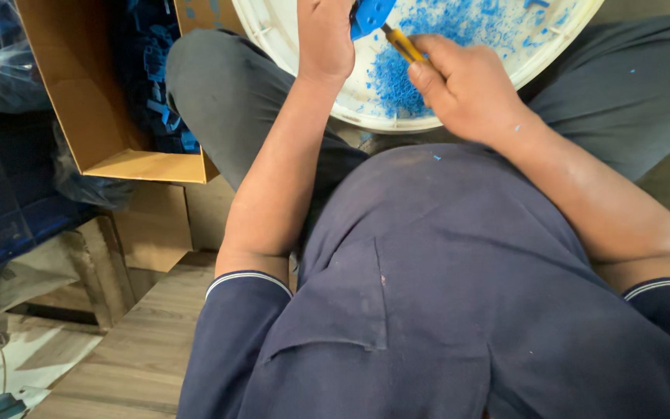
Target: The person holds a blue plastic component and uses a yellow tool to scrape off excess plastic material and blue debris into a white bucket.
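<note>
A: Head view. What does each hand grip?

B: The left hand [324, 35] is closed around a blue plastic part [369, 13], held at the top edge of the picture. The right hand [465, 87] is wrapped tight on a yellow-handled knife [402, 44], whose tip meets the part just beside the left fingers.

A: What surrounds the grip?

B: Directly beneath both hands sits a white bucket [366, 116] strewn with blue shavings [397, 81]. Left of the left hand, a cardboard box [94, 116] holds more blue parts [157, 85].
</note>
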